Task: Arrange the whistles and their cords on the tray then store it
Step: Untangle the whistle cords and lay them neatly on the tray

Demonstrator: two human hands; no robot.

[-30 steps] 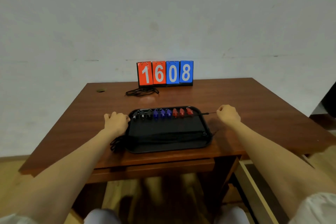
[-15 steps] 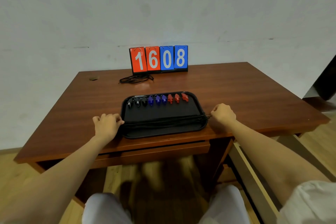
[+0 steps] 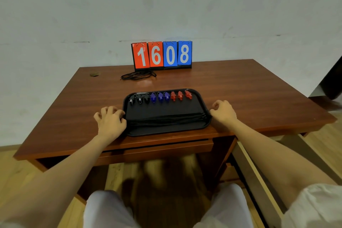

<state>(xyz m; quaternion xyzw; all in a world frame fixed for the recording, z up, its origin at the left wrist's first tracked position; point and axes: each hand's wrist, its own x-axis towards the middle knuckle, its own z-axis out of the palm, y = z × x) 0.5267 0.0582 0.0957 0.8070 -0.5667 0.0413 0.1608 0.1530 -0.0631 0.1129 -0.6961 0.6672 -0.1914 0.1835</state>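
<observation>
In the head view, a black tray point(image 3: 166, 113) lies at the near edge of a reddish-brown wooden desk point(image 3: 249, 94), its long axis running left to right, parallel to the desk's front edge. Along the tray's far side stands a row of nine whistles, following that same left-right line: three black whistles point(image 3: 139, 98) at the left, three blue whistles point(image 3: 160, 97) in the middle and three red whistles point(image 3: 180, 95) at the right. Each one lies with its narrow end toward the near side and its ring toward the far rim. A bundle of black cords point(image 3: 166, 120) stretches across the tray's near half, also left to right, reaching from one short side to the other. The left hand point(image 3: 110, 122) sits at the tray's left short edge, fingers curled loosely and touching the rim; the right hand point(image 3: 224, 112) sits at the right short edge, fingers bent, fingertips at the rim where the cords end. Whether either hand pinches a cord cannot be told. Further back on the desk lies a loose black cord pile point(image 3: 138, 75), just in front of a flip scoreboard point(image 3: 162, 54) reading 1608, red cards left and blue cards right. Behind is a plain whitish wall point(image 3: 166, 5); below, a pale wooden floor point(image 3: 11, 170) and the person's white-clad knees.
</observation>
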